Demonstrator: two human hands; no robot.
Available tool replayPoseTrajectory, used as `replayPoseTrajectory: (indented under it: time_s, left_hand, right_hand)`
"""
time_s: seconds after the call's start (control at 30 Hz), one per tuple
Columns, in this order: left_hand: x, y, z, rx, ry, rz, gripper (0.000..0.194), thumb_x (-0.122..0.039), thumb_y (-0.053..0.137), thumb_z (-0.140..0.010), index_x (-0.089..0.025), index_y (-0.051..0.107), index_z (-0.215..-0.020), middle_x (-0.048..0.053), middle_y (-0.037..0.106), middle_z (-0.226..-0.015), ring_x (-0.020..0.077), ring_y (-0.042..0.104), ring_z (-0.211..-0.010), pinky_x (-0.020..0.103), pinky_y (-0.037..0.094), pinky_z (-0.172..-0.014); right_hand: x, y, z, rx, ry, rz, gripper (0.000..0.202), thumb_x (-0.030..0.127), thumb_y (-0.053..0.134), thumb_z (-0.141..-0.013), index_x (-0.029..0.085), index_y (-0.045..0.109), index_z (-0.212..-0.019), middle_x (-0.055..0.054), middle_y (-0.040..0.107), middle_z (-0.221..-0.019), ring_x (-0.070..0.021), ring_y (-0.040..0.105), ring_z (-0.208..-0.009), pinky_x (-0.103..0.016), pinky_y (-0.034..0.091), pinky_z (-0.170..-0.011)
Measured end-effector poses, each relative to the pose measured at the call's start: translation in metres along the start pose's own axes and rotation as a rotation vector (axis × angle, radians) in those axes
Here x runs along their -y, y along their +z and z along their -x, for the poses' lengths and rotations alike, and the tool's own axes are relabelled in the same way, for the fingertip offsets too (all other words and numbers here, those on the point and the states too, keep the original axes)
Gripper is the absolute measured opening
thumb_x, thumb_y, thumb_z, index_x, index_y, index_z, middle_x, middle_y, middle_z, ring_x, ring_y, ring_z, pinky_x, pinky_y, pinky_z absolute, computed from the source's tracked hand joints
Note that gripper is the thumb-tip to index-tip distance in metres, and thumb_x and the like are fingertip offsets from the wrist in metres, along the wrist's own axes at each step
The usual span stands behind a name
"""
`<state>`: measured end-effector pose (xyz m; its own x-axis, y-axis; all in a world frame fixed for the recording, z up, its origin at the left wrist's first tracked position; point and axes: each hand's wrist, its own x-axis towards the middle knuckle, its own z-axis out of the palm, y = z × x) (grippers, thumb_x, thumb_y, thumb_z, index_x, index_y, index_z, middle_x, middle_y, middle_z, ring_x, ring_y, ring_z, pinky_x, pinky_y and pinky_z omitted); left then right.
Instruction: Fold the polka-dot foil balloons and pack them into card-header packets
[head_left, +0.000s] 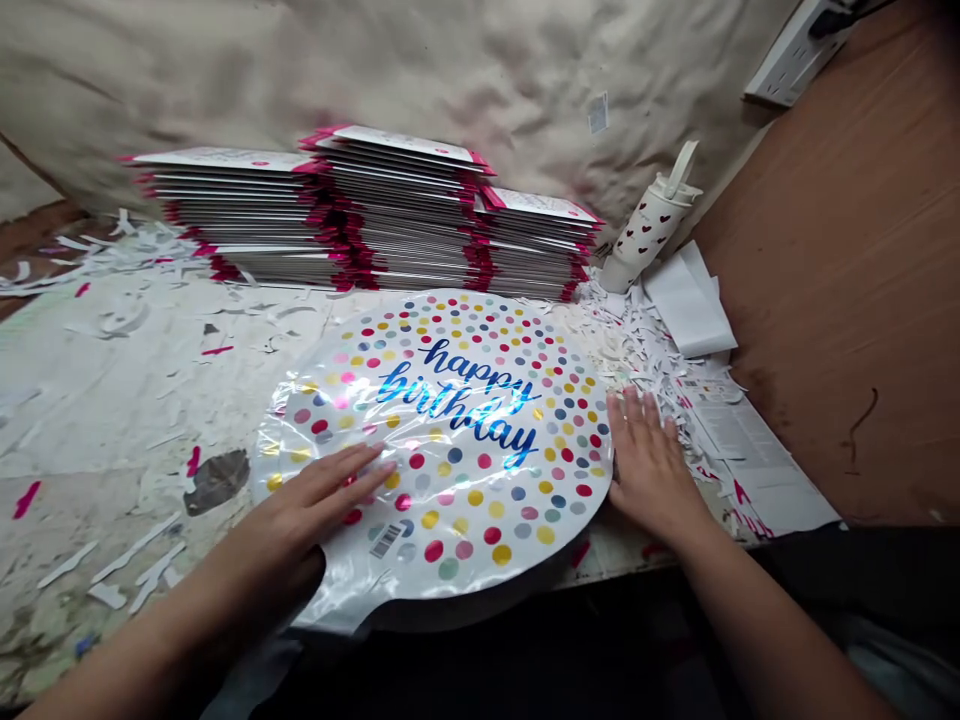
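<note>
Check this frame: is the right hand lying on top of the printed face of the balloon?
No, the right hand rests flat on the table beside the edge of the balloon; only the left hand lies on it.

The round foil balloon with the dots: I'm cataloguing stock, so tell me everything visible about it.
The round white foil balloon lies flat and uninflated on the scrap-strewn worktable, near its front edge. Its glossy, crinkled face carries multicoloured dots and blue metallic script reading "happy birthday", with a small barcode low on the left. A short neck points toward the person. The left hand rests flat on its lower left part; the right hand lies at its right rim.
</note>
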<state>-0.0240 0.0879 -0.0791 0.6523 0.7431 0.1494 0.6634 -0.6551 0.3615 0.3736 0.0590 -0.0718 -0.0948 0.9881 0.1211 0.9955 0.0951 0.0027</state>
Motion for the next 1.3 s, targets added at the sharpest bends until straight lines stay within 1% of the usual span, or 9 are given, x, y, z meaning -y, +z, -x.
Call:
replayPoseTrajectory:
  time_s: [0.13, 0.27, 0.47, 0.63, 0.77, 0.93, 1.1, 1.2, 1.3]
  left_hand:
    - [0.002, 0.000, -0.004, 0.133, 0.133, 0.089, 0.052, -0.010, 0.038, -0.079, -0.038, 0.053, -0.121, -0.004, 0.052, -0.128, 0.0229, 0.041, -0.124, 0.040, 0.031, -0.105]
    - [0.022, -0.008, 0.003, 0.060, -0.036, 0.074, 0.045, -0.018, 0.041, -0.082, -0.030, 0.052, -0.124, 0.000, 0.042, -0.137, 0.0256, 0.037, -0.127, 0.042, 0.032, -0.103]
    - [0.072, -0.044, -0.020, 0.110, -0.360, 0.197, 0.037, -0.040, 0.039, -0.085, -0.021, 0.065, -0.104, 0.000, 0.065, -0.112, 0.0224, 0.060, -0.100, 0.033, 0.045, -0.089]
    - [0.068, -0.057, -0.076, -0.037, -0.719, -0.009, 0.048, -0.054, 0.037, -0.082, -0.015, 0.064, -0.092, 0.008, 0.066, -0.072, 0.0271, 0.063, -0.070, 0.037, 0.050, -0.063]
    - [0.027, -0.032, -0.083, -0.254, -0.346, -0.308, 0.046, -0.039, 0.033, -0.089, -0.012, 0.049, -0.123, 0.015, 0.056, -0.119, 0.0305, 0.049, -0.111, 0.047, 0.036, -0.095]
    - [0.005, 0.004, -0.065, 0.066, -0.188, -0.272, 0.058, -0.047, 0.034, -0.088, -0.012, 0.041, -0.133, 0.017, 0.037, -0.139, 0.0321, 0.031, -0.128, 0.049, 0.028, -0.102]
    - [0.009, 0.006, -0.061, 0.150, -0.380, -0.278, 0.059, -0.058, 0.032, -0.085, -0.032, 0.029, -0.137, 0.014, 0.021, -0.147, 0.0433, 0.015, -0.131, 0.066, 0.018, -0.094]
    - [0.008, 0.007, -0.062, 0.157, -0.390, -0.286, 0.056, -0.058, 0.032, -0.085, -0.037, 0.027, -0.137, 0.015, 0.017, -0.148, 0.0458, 0.013, -0.131, 0.069, 0.014, -0.091]
    - [0.009, 0.007, -0.061, 0.155, -0.398, -0.300, 0.055, -0.058, 0.032, -0.085, -0.038, 0.027, -0.136, 0.015, 0.017, -0.148, 0.0463, 0.013, -0.131, 0.069, 0.014, -0.090]
  right_hand:
    - [-0.014, 0.011, 0.006, 0.136, -0.332, -0.235, 0.069, 0.010, 0.040, -0.075, 0.024, 0.023, -0.141, -0.002, 0.016, -0.148, -0.0215, 0.013, -0.136, -0.046, 0.021, -0.108]
    - [-0.027, 0.023, -0.001, 0.153, -0.345, -0.469, 0.062, 0.006, 0.038, -0.073, 0.026, 0.042, -0.132, -0.002, 0.041, -0.137, -0.0184, 0.035, -0.128, -0.045, 0.027, -0.106]
    - [-0.045, 0.014, -0.047, 0.255, -0.014, -0.915, 0.027, 0.031, 0.046, -0.080, 0.019, 0.067, -0.091, -0.007, 0.069, -0.097, -0.0212, 0.063, -0.093, -0.037, 0.048, -0.083]
    - [-0.044, 0.012, -0.108, 0.157, 0.259, -0.870, 0.035, 0.051, 0.045, -0.077, 0.018, 0.056, -0.074, 0.002, 0.056, -0.058, -0.0129, 0.051, -0.053, -0.024, 0.041, -0.050]
    - [-0.039, 0.017, -0.137, 0.124, 0.270, -0.749, 0.030, 0.048, 0.048, -0.076, 0.019, 0.054, -0.070, 0.004, 0.052, -0.055, -0.0113, 0.046, -0.051, -0.022, 0.037, -0.049]
    - [-0.039, 0.006, -0.161, 0.092, 0.313, -0.557, 0.032, 0.049, 0.059, -0.069, 0.017, 0.059, -0.070, -0.002, 0.058, -0.059, -0.0169, 0.053, -0.059, -0.028, 0.040, -0.055]
    - [0.036, -0.011, -0.154, -0.056, 0.195, -0.423, 0.066, 0.054, 0.043, -0.082, 0.002, 0.044, -0.121, -0.026, 0.052, -0.117, -0.0338, 0.046, -0.111, -0.045, 0.034, -0.088]
    - [0.109, -0.005, -0.127, 0.030, -0.117, -0.447, 0.064, 0.058, 0.043, -0.081, 0.019, 0.041, -0.131, -0.008, 0.041, -0.137, -0.0249, 0.036, -0.125, -0.037, 0.026, -0.101]
    - [0.128, 0.011, -0.103, 0.176, -0.330, -0.414, 0.067, 0.061, 0.051, -0.074, 0.030, 0.039, -0.132, 0.005, 0.036, -0.141, -0.0189, 0.032, -0.129, -0.030, 0.022, -0.107]
